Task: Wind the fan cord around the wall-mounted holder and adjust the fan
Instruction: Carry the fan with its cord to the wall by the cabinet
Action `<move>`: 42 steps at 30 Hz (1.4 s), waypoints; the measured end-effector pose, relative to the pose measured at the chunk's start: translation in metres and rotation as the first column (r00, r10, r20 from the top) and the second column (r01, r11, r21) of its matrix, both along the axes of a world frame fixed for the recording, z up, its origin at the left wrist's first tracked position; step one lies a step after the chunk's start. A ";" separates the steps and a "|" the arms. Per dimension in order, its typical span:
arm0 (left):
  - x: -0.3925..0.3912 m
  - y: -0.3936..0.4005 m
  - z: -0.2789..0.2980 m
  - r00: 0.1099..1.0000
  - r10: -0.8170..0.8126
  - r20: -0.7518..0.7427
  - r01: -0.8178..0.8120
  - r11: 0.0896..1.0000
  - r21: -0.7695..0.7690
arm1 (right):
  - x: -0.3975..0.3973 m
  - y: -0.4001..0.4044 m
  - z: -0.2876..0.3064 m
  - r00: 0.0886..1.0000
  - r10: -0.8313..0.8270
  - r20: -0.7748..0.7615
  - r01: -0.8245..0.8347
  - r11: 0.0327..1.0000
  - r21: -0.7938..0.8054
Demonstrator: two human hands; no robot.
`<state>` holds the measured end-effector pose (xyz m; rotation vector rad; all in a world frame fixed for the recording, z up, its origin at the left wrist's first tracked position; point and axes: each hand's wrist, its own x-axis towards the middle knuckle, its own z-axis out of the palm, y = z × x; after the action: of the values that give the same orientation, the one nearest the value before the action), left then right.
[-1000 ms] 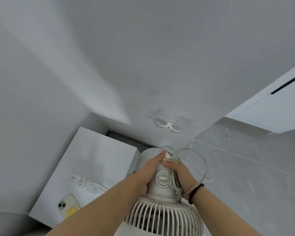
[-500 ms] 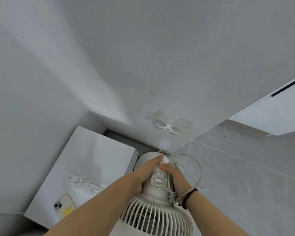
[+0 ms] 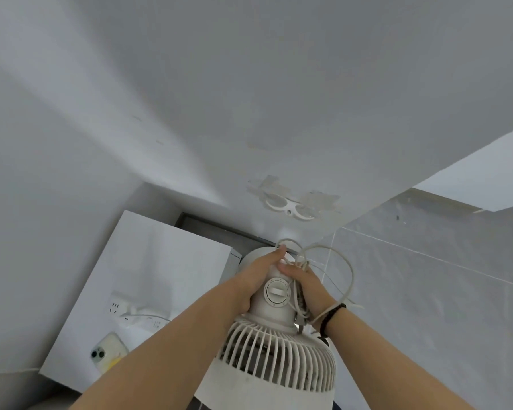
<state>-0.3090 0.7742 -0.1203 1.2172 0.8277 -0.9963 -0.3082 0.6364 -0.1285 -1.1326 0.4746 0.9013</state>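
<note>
Head view of a white fan [image 3: 276, 347] held against the wall by both hands. The left hand [image 3: 256, 279] wraps the left side of the motor housing, its fingertips reaching over the top to the cord. The right hand [image 3: 304, 284] is closed around the right side, pinning a bundle of the white fan cord [image 3: 350, 273] against the housing; a loose loop arcs out to the right and passes the wrist. A round knob [image 3: 276, 292] sits between the two hands. The wall-mounted holder [image 3: 290, 207], a white two-eared bracket, lies directly above and beyond the hands, clear of them, its long axis running left to right with a slight downward slant. The right hand, carrying the cord, appears marginally nearer, so the coming wind probably starts with an upward reach. A phone [image 3: 108, 352] and a power strip [image 3: 137, 315] rest on the cabinet at left
</note>
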 end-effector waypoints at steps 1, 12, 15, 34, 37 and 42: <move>0.001 -0.003 -0.001 1.000 -0.011 0.001 0.011 1.000 0.008 | 0.001 -0.002 -0.002 1.000 0.002 0.003 -0.002 1.000 -0.004; 0.017 -0.007 -0.004 0.948 -0.307 0.079 0.280 0.927 0.249 | 0.007 -0.011 -0.010 0.998 0.029 0.049 -0.028 0.999 -0.020; 0.017 -0.009 0.003 0.930 -0.362 0.059 0.334 0.903 0.272 | 0.007 -0.014 -0.011 0.996 0.054 0.066 -0.052 0.998 -0.034; 0.007 -0.013 0.004 0.807 -0.556 0.200 0.386 0.752 0.534 | 0.002 -0.027 -0.019 0.918 0.228 0.325 -0.254 0.966 0.040; -0.006 -0.012 0.004 0.790 -0.551 0.268 0.389 0.789 0.475 | -0.003 -0.032 -0.024 0.899 0.252 0.359 -0.269 0.963 -0.001; -0.036 0.006 -0.008 0.774 -0.418 0.476 0.372 0.908 0.193 | -0.006 -0.040 -0.022 0.880 0.281 0.383 -0.300 0.954 -0.011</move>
<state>-0.3454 0.7806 -0.1280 1.6835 0.1922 -0.9046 -0.3144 0.5960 -0.1506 -1.3196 -0.0423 0.9154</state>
